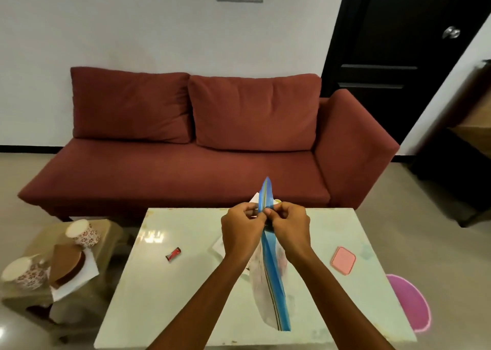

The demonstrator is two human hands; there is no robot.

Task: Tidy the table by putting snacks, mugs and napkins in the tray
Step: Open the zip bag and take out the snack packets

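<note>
While both hands meet over the far middle of the worktop (186,296), they hold a clear bag (273,278) up by its blue zip strip. L hand (243,229) pinches the strip from the left w/ thumb and fingertips curled in. R hand (288,225) pinches it from the right at the same spot, fingertips of the two hands nearly touching. The strip runs edge-on to me, from a tip past the far edge, btw the hands, down toward the near edge. The bag's clear body hangs beside it over the worktop's middle; can't tell what's inside.

A white napkin (219,246) peeks out by my L wrist, flat on the worktop. A small red snack (173,254) lies left of centre, well apart from the bag. A pink lid (343,260) lies near the right edge.

Off the left edge, a low beige stand (111,233) carries a far mug (83,233), a near mug (22,271) and a brown round thing (67,266) on white paper; can't tell if a tray sits under them. Red sofa (186,169) beyond the far edge; pink mat (409,302) on the floor by the near right corner.
</note>
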